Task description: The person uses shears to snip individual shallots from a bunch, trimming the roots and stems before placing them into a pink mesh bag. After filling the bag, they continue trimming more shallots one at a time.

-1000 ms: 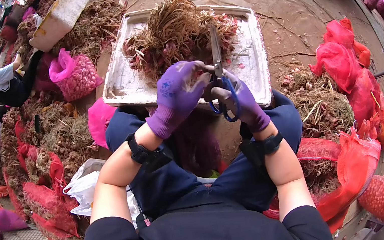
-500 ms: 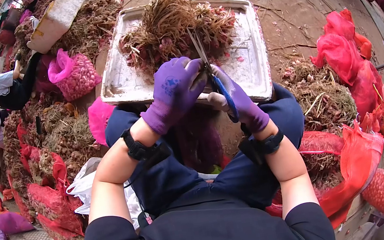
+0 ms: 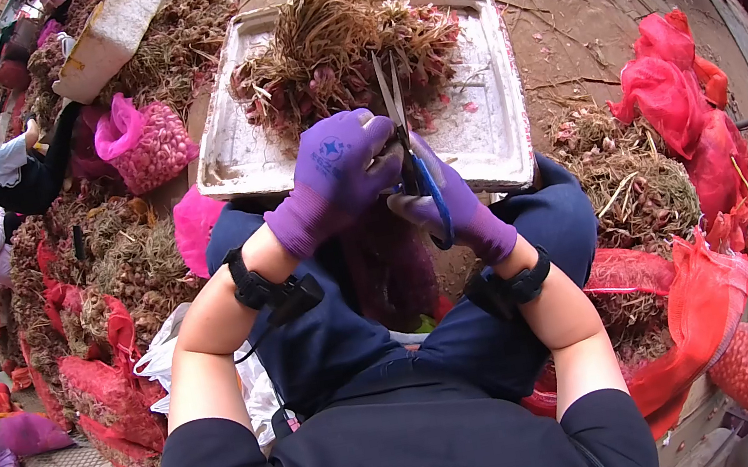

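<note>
My right hand [image 3: 460,204], in a purple glove, grips a pair of scissors [image 3: 432,189] by the blue handles. Its blades point away from me over the tray and stand slightly apart. Close beside it, my left hand [image 3: 340,175], also gloved in purple, has its fingers curled together near the blades; whatever it may hold is hidden behind the glove. Just beyond both hands, a heap of shallots [image 3: 329,83] with long dry stalks lies in a white foam tray [image 3: 216,176], whose near edge is at my knees.
More dry-stalked bulbs [image 3: 639,189] are piled at my right beside red mesh bags [image 3: 705,168]. To the left stand a pink net bag of bulbs [image 3: 148,153], a white foam box [image 3: 109,40] and a white plastic bag [image 3: 158,364]. Another person [image 3: 18,174] sits at far left.
The right hand and scissors have shifted slightly toward me and left, and the blades look closer together. My left hand has moved a little left, still curled.
</note>
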### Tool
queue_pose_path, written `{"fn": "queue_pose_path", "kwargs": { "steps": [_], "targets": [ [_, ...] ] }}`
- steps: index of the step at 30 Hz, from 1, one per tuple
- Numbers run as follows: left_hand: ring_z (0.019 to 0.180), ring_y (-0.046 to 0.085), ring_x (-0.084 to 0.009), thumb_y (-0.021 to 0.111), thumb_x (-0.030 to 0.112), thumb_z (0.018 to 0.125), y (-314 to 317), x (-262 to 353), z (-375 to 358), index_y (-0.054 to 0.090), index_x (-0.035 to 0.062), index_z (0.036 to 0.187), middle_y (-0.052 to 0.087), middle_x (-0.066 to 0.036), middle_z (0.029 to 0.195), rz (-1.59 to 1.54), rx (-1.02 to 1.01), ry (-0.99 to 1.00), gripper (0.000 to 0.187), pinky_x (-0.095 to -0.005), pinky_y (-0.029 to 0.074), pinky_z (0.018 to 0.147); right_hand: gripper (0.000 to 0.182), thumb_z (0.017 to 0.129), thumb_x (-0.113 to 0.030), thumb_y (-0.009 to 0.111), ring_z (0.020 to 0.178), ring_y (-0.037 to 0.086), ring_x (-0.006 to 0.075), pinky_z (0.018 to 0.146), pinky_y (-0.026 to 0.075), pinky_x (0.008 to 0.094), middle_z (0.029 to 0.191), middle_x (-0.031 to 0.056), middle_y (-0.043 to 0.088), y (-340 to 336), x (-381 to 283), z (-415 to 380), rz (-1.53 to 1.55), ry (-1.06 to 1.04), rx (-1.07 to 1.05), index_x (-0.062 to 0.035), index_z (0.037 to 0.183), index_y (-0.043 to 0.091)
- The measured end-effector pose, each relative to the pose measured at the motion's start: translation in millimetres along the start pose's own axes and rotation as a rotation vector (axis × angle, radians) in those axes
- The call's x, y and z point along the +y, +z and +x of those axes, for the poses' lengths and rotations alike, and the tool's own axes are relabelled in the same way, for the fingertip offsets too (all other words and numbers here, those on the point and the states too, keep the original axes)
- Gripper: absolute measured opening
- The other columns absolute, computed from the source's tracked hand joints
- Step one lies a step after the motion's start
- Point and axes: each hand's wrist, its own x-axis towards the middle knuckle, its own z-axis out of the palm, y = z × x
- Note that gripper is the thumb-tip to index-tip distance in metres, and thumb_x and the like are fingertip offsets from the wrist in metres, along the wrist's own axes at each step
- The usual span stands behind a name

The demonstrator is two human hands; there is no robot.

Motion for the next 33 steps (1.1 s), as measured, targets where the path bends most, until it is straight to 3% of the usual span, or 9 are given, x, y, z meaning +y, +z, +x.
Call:
{"fn": "queue_pose_path", "kwargs": {
  "steps": [2,4,11,14,16,20,23,26,33],
  "targets": [
    [0.069,0.054,-0.0330,0.064,0.021,0.077,0,1,-1,0.054,0.0051,0.084,0.050,-0.012,0.072,-0.048,0.006,-0.032,0.020,-0.0425,0.043,0.061,0.069,0.076,-0.003,0.059,0.101,0.052,0.0110,0.088,0.043,0.0265,0.111,0.0051,0.053,2,-1,0,-0.014,0.015,0.018,-0.0040,0.139,0.031],
    [0.072,0.056,-0.0335,0.064,0.021,0.078,0,3,0,0.056,0.0035,0.086,0.052,-0.012,0.074,-0.162,-0.013,-0.142,0.021,-0.0412,0.045,0.062,0.067,0.075,-0.001,0.051,0.091,0.062,0.0205,0.081,0.049,0.0307,0.102,0.0113,0.058,4,3,1,-0.147,-0.028,0.067,-0.0045,0.138,0.029],
    [0.080,0.060,-0.0299,0.063,0.021,0.083,6,-3,-7,0.060,0.0026,0.096,0.059,-0.014,0.084,-0.257,-0.046,-0.228,0.023,-0.0356,0.048,0.071,0.070,0.075,0.000,0.051,0.091,0.063,0.0251,0.079,0.050,0.0320,0.107,0.0148,0.057,4,17,2,-0.222,-0.094,0.094,-0.0029,0.140,0.026],
    [0.087,0.062,-0.0182,0.055,0.015,0.092,8,-13,-11,0.057,-0.0008,0.106,0.063,-0.006,0.094,-0.681,-0.092,-0.330,0.021,-0.0292,0.049,0.079,0.068,0.075,0.000,0.055,0.095,0.062,0.0291,0.083,0.049,0.0345,0.111,0.0174,0.057,1,10,4,-0.065,-0.121,0.128,-0.0020,0.139,0.032],
    [0.089,0.060,-0.0130,0.049,0.021,0.098,0,-11,-9,0.055,0.0011,0.111,0.062,-0.003,0.097,-1.096,-0.251,-0.584,0.024,-0.0271,0.049,0.081,0.063,0.076,0.000,0.058,0.100,0.059,0.0331,0.087,0.047,0.0371,0.113,0.0194,0.057,-2,7,8,-0.478,-0.386,0.307,-0.0017,0.136,0.038],
    [0.081,0.059,-0.0088,0.050,0.032,0.098,7,-14,-16,0.057,0.0065,0.110,0.061,0.000,0.094,-1.350,-0.248,-0.768,0.029,-0.0277,0.050,0.080,0.058,0.080,-0.005,0.062,0.106,0.056,0.0360,0.090,0.045,0.0393,0.116,0.0206,0.056,-1,-1,7,-0.518,-0.383,0.303,-0.0015,0.134,0.041],
    [0.084,0.060,-0.0117,0.057,0.042,0.091,19,-20,-25,0.051,0.0060,0.121,0.060,-0.003,0.101,-1.686,-0.241,-0.671,0.047,-0.0282,0.050,0.078,0.059,0.081,-0.009,0.065,0.108,0.055,0.0359,0.090,0.045,0.0403,0.118,0.0215,0.055,1,2,6,-0.476,-0.378,0.301,-0.0014,0.135,0.041],
    [0.079,0.060,-0.0089,0.051,0.033,0.097,22,-16,-20,0.053,0.0086,0.111,0.060,0.000,0.091,-1.729,-0.252,-0.644,0.028,-0.0327,0.054,0.076,0.061,0.082,-0.014,0.066,0.110,0.055,0.0361,0.090,0.045,0.0412,0.120,0.0224,0.055,1,2,5,-0.512,-0.389,0.300,-0.0014,0.136,0.040],
    [0.078,0.060,-0.0079,0.053,0.033,0.096,16,-5,-17,0.054,0.0084,0.105,0.059,0.001,0.089,-1.599,-0.196,-0.765,0.026,-0.0299,0.053,0.076,0.065,0.082,-0.013,0.063,0.115,0.053,0.0356,0.099,0.041,0.0376,0.124,0.0224,0.054,1,15,4,-0.395,-0.264,0.231,-0.0023,0.139,0.035]
  ]
}}
